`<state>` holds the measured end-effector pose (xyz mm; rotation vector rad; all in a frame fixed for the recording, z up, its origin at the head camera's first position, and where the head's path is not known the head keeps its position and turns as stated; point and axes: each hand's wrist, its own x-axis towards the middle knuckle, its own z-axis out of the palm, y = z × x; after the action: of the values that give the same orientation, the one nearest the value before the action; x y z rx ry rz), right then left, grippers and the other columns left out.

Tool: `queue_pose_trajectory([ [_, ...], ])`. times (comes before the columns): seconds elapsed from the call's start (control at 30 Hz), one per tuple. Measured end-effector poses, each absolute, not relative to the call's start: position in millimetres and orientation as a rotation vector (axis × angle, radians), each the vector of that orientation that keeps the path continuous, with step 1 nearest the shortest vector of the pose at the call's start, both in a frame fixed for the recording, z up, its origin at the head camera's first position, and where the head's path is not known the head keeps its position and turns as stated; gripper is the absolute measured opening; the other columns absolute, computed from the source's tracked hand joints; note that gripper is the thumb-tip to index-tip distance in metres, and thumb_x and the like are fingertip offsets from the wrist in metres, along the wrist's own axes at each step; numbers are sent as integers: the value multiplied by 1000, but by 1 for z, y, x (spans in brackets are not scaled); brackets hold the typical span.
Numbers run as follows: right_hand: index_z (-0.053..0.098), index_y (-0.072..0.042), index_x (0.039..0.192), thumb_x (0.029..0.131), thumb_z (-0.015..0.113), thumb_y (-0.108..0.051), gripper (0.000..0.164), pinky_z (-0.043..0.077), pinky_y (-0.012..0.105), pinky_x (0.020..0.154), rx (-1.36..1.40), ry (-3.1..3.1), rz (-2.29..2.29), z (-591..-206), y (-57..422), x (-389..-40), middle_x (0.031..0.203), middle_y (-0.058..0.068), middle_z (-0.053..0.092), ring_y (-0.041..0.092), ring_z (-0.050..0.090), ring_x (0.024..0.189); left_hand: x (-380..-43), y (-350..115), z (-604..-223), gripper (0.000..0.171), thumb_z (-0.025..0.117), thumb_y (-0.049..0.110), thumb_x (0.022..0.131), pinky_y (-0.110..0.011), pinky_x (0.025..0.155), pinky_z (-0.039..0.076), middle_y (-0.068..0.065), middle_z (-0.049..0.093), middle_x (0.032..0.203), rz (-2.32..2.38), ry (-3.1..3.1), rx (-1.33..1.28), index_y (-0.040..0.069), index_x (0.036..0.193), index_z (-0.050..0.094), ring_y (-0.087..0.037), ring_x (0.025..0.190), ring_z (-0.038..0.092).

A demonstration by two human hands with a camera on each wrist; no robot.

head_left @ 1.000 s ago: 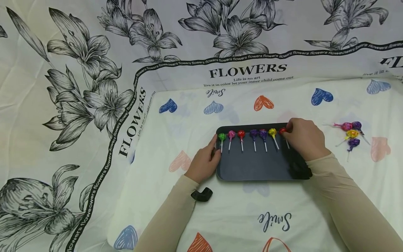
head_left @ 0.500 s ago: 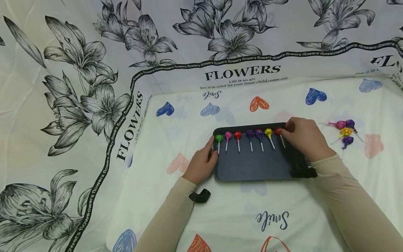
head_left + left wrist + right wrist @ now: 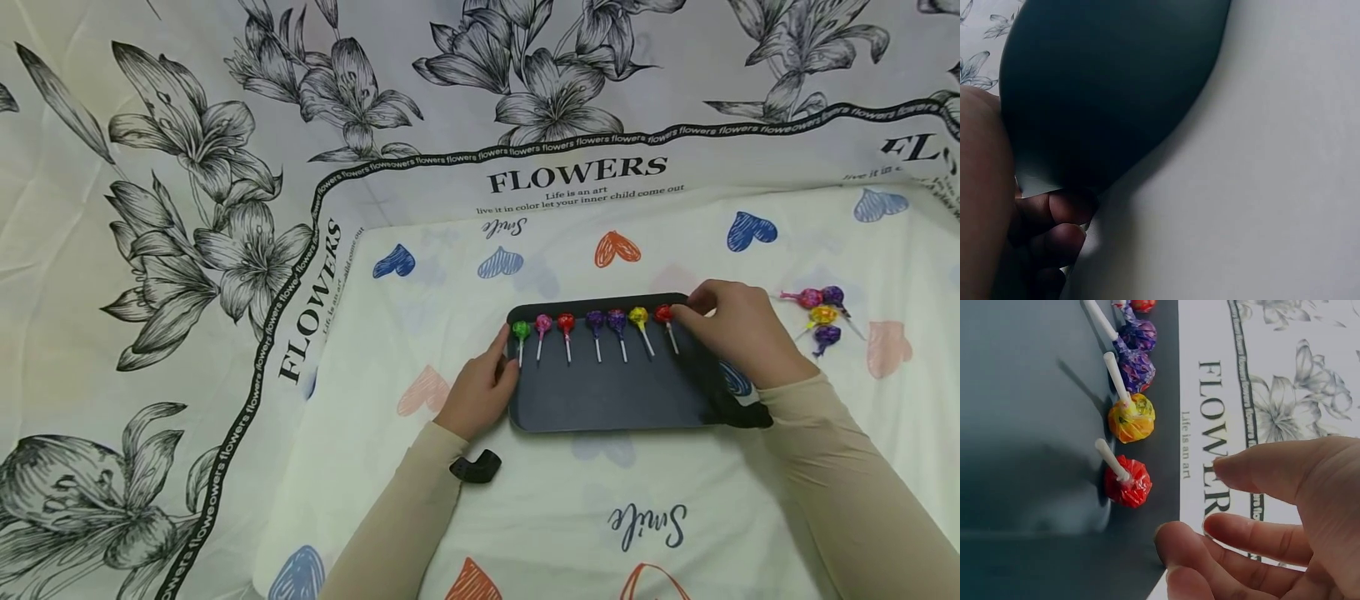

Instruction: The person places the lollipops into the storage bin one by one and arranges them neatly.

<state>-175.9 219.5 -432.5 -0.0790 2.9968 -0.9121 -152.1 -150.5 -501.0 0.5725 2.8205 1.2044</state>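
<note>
A dark grey tray (image 3: 600,400) holds a row of wrapped lollipops along its far side: a green lollipop (image 3: 521,331) at the left end, then pink, red, two purple, a yellow lollipop (image 3: 638,317) and a red lollipop (image 3: 1129,482) at the right end. My left hand (image 3: 477,393) grips the tray's left edge; in the left wrist view its curled fingertips (image 3: 1066,240) show at the tray's rim. Beside the right-end red lollipop is my right hand (image 3: 738,333), thumb and fingers parted, nothing between them. In the right wrist view it hovers over the tray's corner, apart from the candy.
Several more lollipops lie in a small cluster on the cloth right of the tray, among them a yellow lollipop (image 3: 822,315) and a purple lollipop (image 3: 827,337). A white cloth (image 3: 555,517) printed with hearts and flowers covers the surface. Black straps show at both wrists.
My right thumb and fingers have let go of the right-end red lollipop and drawn back to the right. That lollipop stays in the row. My left hand has kept its place on the tray.
</note>
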Motion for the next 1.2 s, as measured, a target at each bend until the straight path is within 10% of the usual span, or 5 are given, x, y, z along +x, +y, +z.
queue_pose_trajectory([
  [1.2, 68, 8, 116, 103, 60, -45, 55, 44, 36, 64, 213, 3067, -920, -438, 304, -147, 110, 31, 68, 42, 59, 96, -150, -149, -501, 62, 53, 24, 109, -29, 62, 40, 3, 54, 79, 1226, 2825, 554, 9, 165, 33, -11, 65, 48],
])
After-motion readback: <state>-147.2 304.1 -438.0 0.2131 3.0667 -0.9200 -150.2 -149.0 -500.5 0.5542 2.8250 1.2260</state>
